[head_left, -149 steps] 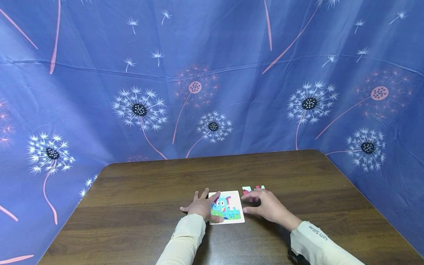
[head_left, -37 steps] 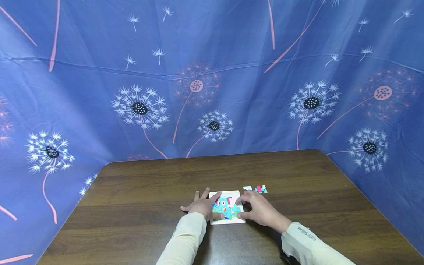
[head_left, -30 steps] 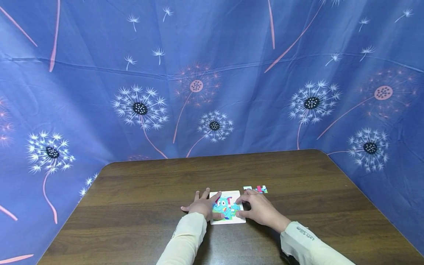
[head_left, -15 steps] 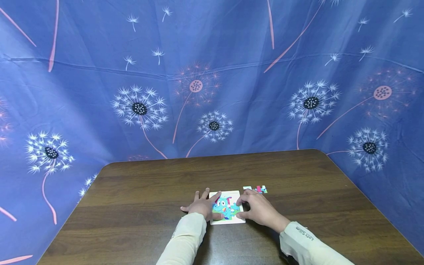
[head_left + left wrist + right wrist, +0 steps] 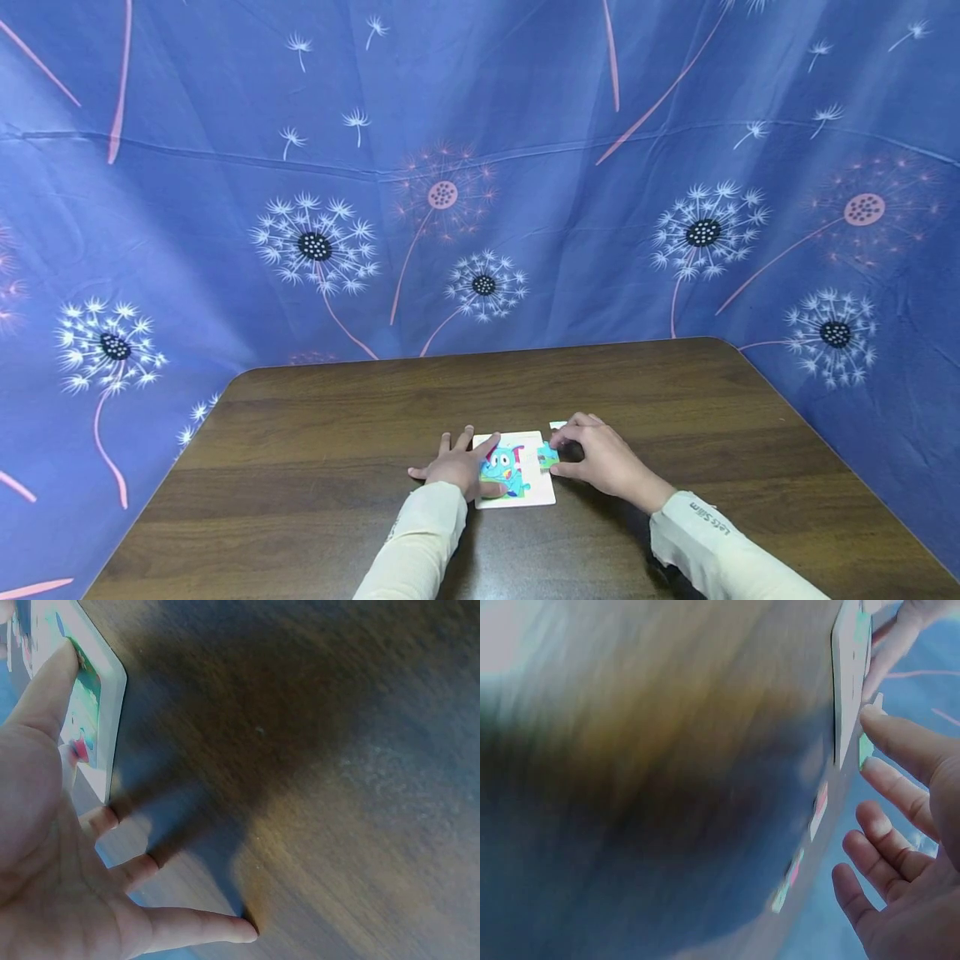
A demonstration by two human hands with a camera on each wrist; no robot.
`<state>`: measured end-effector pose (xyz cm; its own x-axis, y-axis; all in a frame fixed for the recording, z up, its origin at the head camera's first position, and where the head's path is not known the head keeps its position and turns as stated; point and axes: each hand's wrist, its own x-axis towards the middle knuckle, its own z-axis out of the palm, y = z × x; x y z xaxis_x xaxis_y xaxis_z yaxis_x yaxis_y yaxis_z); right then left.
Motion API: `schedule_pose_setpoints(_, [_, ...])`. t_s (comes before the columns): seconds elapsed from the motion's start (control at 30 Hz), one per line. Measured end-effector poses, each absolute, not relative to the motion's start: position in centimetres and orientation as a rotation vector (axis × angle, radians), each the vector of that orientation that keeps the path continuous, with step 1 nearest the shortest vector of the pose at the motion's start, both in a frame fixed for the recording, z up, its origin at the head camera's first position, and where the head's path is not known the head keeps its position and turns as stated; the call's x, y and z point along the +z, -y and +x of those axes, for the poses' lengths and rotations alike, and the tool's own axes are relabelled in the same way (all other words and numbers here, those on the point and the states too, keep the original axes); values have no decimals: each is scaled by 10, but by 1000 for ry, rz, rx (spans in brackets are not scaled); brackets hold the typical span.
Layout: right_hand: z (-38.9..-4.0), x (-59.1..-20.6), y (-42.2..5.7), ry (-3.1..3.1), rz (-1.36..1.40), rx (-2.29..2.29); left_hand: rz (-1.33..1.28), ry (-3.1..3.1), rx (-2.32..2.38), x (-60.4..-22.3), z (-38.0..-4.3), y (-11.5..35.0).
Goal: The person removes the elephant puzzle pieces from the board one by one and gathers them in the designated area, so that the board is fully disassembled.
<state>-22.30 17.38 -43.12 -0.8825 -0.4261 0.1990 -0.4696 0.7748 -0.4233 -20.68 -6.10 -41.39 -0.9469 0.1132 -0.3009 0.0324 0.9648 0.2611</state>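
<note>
My left hand (image 5: 453, 468), fingers spread, rests on the left side of a square elephant jigsaw board (image 5: 546, 498); in the left wrist view its thumb (image 5: 54, 686) lies over the picture. Just past the board's right edge, my right hand (image 5: 611, 467) pinches a blue-and-green puzzle piece (image 5: 547, 457) between thumb and index finger. That puzzle piece (image 5: 865, 748) is held up off the table in the right wrist view, the other fingers loosely bent. Bare recess shows on the board's right side, while the elephant's head fills the left.
Two loose puzzle pieces lie on the table beyond the board: a pink-and-white piece (image 5: 820, 810) and a green-and-pink piece (image 5: 786, 885). In the head view my right hand hides most of them. A brown wooden table (image 5: 315, 442) meets a blue dandelion-print cloth (image 5: 570, 208) behind.
My right hand has lifted the blue-and-green puzzle piece out of the board's lower right and drawn it to the right and away from me. My left hand has stayed put.
</note>
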Motion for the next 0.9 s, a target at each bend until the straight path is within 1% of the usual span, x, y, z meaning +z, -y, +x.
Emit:
schedule_pose_setpoints(0.27, [-229, -424, -196, 2927, 645, 636, 123, -2799, 369, -407, -204, 61])
schedule_pose_setpoints(0.53, [-237, -422, -215, 2938, 603, 617, 97, -2788, 374, -416, -209, 61])
schedule_pose_setpoints(0.9, [-243, -416, -235, 2964, 545, 628, 91, -2789, 379, -417, -210, 61])
